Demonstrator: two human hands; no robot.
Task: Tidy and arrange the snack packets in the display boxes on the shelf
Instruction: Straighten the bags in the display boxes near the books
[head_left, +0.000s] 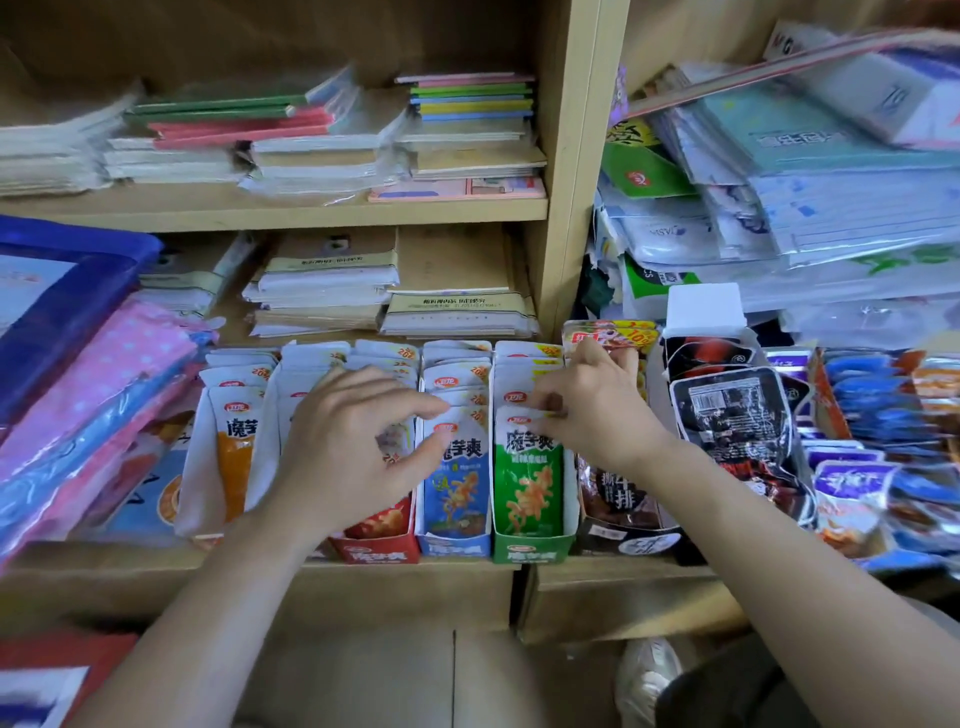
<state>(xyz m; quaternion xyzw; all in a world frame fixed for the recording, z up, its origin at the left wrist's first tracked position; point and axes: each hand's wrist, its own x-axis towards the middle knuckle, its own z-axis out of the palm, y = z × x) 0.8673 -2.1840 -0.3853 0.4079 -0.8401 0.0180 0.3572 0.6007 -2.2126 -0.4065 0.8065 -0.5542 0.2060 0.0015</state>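
Four konjac display boxes (453, 548) stood abreast. The right hand (597, 410) pinched the front green packet (527, 483). The left hand (348, 452) curled over the red box (382, 553), grip unclear.

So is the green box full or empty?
Full. The green box holds packets standing upright, one behind another, in a row from its front to its back.

The left hand (353, 447) and right hand (597, 410) are bare, and both forearms run bare back from the fingers (410, 402). Well behind the right fingers show a dark fabric trouser leg (727, 691) and a pale shoe (647, 675).
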